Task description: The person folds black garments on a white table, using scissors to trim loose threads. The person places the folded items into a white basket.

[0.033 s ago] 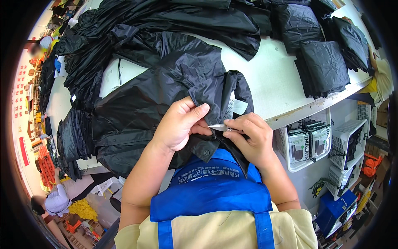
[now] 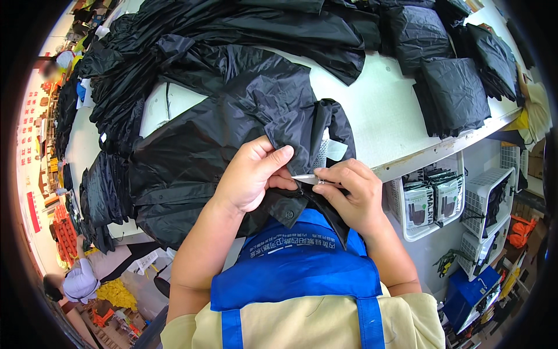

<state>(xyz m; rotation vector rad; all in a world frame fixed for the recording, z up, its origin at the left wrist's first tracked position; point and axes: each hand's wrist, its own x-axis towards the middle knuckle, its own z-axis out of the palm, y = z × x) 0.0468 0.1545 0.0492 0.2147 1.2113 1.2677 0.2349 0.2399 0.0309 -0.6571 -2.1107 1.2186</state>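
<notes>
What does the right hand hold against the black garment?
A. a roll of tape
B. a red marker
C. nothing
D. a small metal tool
D: the right hand pinches a small silver metal tool whose tip meets the black garment beside the left hand.

A garment (image 2: 232,116) is spread across the surface (image 2: 389,110), its near edge hanging over the front rim. The left hand (image 2: 250,174) is placed on that edge, left of the right hand (image 2: 354,195), with a small metal tool (image 2: 308,179) held between them. More garments (image 2: 192,29) are heaped behind and to the left. Folded stacks (image 2: 456,96) are set on the surface to the right. Baskets (image 2: 430,198) with packets (image 2: 418,206) are hung under the front rim, right of the hands.
</notes>
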